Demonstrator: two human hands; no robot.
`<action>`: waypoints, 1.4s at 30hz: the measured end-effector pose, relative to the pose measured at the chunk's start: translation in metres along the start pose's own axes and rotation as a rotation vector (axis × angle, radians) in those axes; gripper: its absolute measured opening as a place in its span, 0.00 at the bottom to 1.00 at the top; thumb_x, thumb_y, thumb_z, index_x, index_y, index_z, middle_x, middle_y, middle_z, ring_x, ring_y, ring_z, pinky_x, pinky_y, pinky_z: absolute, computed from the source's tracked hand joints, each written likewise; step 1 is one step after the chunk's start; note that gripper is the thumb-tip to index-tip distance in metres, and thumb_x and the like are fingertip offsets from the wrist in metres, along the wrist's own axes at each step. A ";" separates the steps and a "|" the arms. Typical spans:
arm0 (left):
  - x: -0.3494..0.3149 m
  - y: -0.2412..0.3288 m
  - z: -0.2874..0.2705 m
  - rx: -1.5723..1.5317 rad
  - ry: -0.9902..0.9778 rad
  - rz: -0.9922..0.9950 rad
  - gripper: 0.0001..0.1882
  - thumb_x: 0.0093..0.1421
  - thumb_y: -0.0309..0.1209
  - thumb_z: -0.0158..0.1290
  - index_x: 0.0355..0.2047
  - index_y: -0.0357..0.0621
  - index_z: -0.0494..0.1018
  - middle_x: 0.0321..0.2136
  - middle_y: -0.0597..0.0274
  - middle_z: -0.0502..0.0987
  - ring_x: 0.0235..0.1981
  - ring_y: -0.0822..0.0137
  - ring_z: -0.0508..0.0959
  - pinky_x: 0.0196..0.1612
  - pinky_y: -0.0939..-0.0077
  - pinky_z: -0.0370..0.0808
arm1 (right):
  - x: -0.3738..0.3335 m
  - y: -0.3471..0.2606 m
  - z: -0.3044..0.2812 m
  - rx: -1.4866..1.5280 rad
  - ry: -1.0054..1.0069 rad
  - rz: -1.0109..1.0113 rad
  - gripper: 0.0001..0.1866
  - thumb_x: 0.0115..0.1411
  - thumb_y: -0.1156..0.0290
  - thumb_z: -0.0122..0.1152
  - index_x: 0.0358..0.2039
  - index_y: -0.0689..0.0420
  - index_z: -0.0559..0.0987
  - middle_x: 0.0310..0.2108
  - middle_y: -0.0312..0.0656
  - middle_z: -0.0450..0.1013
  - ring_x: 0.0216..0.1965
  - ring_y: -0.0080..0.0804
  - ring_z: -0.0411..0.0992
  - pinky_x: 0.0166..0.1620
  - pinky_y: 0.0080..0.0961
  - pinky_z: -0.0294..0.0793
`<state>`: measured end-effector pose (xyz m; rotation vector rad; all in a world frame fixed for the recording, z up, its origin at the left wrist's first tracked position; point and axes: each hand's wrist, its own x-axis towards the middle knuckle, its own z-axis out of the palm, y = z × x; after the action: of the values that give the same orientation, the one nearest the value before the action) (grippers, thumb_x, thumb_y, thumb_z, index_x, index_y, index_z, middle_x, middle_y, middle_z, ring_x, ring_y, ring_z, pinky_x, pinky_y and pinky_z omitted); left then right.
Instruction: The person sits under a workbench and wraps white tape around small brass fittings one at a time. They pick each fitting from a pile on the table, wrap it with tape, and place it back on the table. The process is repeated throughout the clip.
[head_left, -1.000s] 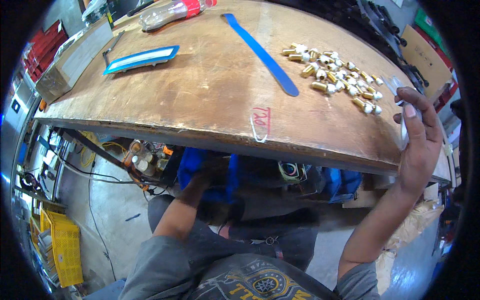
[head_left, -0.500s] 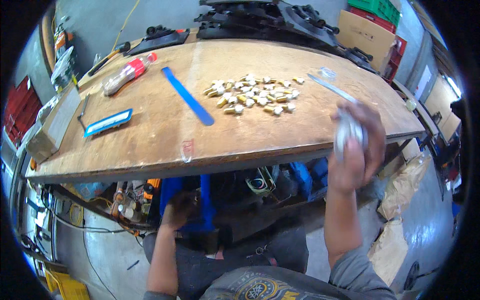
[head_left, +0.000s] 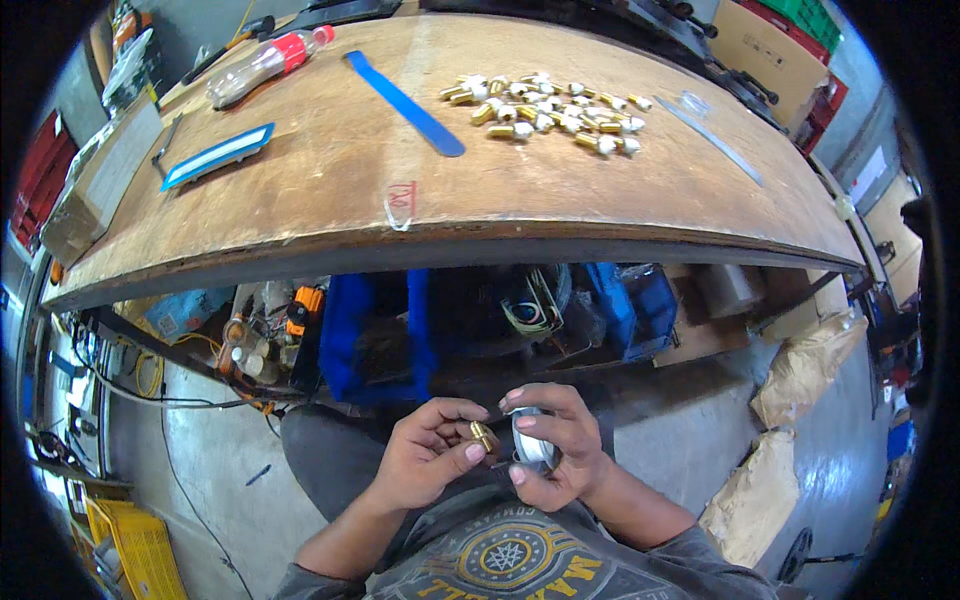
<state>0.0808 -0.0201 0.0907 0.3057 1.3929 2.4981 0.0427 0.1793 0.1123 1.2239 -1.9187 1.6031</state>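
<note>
Left hand [head_left: 425, 465] pinching a small brass fitting [head_left: 482, 435] between thumb and fingertips, right hand [head_left: 555, 450] curled closed around a white tape roll [head_left: 528, 448] — both held close together, below the wooden table [head_left: 330, 190] edge.

Below the near edge of the tabletop [head_left: 330, 200], close to the body, the left hand [head_left: 425, 465] holds a small fitting [head_left: 482, 435] just left of a tape roll [head_left: 530, 445] in the right hand [head_left: 555, 455], the two hands touching. On the tabletop, a heap of fittings [head_left: 545, 105] lies far right; a flat strip [head_left: 405, 90] lies left of it; a bottle [head_left: 265, 65] and a flat bar [head_left: 215, 155] lie further left. Bins [head_left: 375, 335] sit on the shelf beneath
</note>
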 end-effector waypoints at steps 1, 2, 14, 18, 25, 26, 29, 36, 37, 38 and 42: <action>0.003 0.001 0.004 0.053 0.010 0.000 0.19 0.61 0.19 0.53 0.53 0.37 0.66 0.35 0.57 0.79 0.38 0.72 0.78 0.42 0.78 0.75 | -0.001 0.000 -0.001 0.015 0.013 0.012 0.27 0.47 0.71 0.66 0.51 0.58 0.74 0.50 0.57 0.69 0.47 0.47 0.72 0.48 0.37 0.73; 0.005 0.002 0.006 0.106 0.025 -0.005 0.18 0.62 0.20 0.52 0.52 0.37 0.67 0.35 0.58 0.78 0.37 0.73 0.77 0.41 0.79 0.74 | -0.003 0.001 -0.002 0.009 0.015 0.009 0.29 0.47 0.72 0.65 0.52 0.58 0.72 0.50 0.57 0.69 0.47 0.48 0.72 0.48 0.37 0.73; 0.009 0.019 0.007 0.237 -0.069 0.042 0.12 0.67 0.30 0.49 0.47 0.40 0.62 0.27 0.61 0.76 0.27 0.76 0.74 0.32 0.80 0.72 | -0.018 0.000 0.001 0.103 0.060 0.065 0.35 0.49 0.71 0.64 0.59 0.57 0.65 0.55 0.61 0.63 0.51 0.50 0.70 0.52 0.41 0.71; 0.012 0.010 0.001 0.095 -0.186 -0.035 0.16 0.67 0.32 0.50 0.49 0.41 0.58 0.28 0.58 0.76 0.29 0.72 0.77 0.33 0.78 0.74 | -0.020 -0.001 0.001 0.106 0.025 0.032 0.35 0.49 0.71 0.64 0.60 0.56 0.65 0.58 0.62 0.59 0.54 0.52 0.68 0.53 0.42 0.70; 0.013 -0.029 -0.016 -0.315 -0.335 -0.236 0.29 0.66 0.38 0.52 0.60 0.40 0.55 0.30 0.55 0.79 0.31 0.69 0.80 0.31 0.77 0.77 | -0.025 -0.009 0.005 0.227 -0.038 -0.004 0.38 0.49 0.74 0.64 0.63 0.49 0.63 0.63 0.62 0.51 0.57 0.56 0.65 0.55 0.44 0.69; 0.016 -0.031 -0.015 -0.354 -0.355 -0.250 0.32 0.65 0.40 0.53 0.63 0.40 0.53 0.30 0.55 0.79 0.31 0.69 0.80 0.30 0.78 0.77 | -0.024 -0.011 0.005 0.266 -0.053 -0.001 0.39 0.49 0.74 0.64 0.63 0.49 0.62 0.64 0.61 0.50 0.58 0.57 0.65 0.55 0.44 0.70; 0.015 -0.032 -0.012 -0.368 -0.328 -0.316 0.43 0.61 0.45 0.56 0.68 0.39 0.48 0.31 0.58 0.79 0.28 0.72 0.80 0.27 0.80 0.77 | -0.027 -0.010 0.003 0.175 -0.081 -0.042 0.39 0.49 0.75 0.64 0.63 0.47 0.63 0.64 0.61 0.51 0.58 0.55 0.65 0.49 0.41 0.75; 0.019 -0.034 -0.009 -0.422 -0.306 -0.412 0.37 0.62 0.44 0.55 0.64 0.36 0.57 0.36 0.58 0.78 0.25 0.72 0.78 0.27 0.81 0.75 | -0.025 -0.010 -0.002 0.268 -0.147 -0.055 0.41 0.46 0.79 0.63 0.63 0.42 0.65 0.65 0.62 0.52 0.43 0.44 0.77 0.41 0.34 0.79; 0.019 -0.035 -0.009 -0.452 -0.317 -0.428 0.35 0.63 0.43 0.55 0.63 0.35 0.58 0.36 0.58 0.78 0.25 0.72 0.78 0.27 0.80 0.76 | -0.024 -0.011 -0.003 0.263 -0.153 -0.057 0.41 0.46 0.79 0.63 0.63 0.43 0.65 0.65 0.62 0.52 0.41 0.43 0.77 0.41 0.34 0.79; 0.019 -0.039 -0.011 -0.441 -0.339 -0.430 0.32 0.64 0.43 0.53 0.62 0.36 0.60 0.34 0.59 0.78 0.26 0.71 0.79 0.29 0.80 0.76 | -0.024 -0.011 -0.004 0.262 -0.161 -0.058 0.41 0.46 0.79 0.62 0.62 0.43 0.65 0.65 0.62 0.52 0.39 0.42 0.78 0.41 0.34 0.79; 0.019 -0.043 -0.010 -0.349 -0.347 -0.433 0.23 0.68 0.40 0.49 0.55 0.37 0.66 0.28 0.60 0.78 0.28 0.70 0.79 0.32 0.78 0.76 | -0.025 -0.016 -0.013 0.202 -0.236 -0.044 0.40 0.49 0.75 0.62 0.64 0.43 0.62 0.64 0.62 0.50 0.52 0.48 0.70 0.45 0.37 0.79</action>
<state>0.0657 0.0001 0.0496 0.3072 0.7725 2.1454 0.0660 0.2012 0.1079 1.5892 -1.8838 1.7298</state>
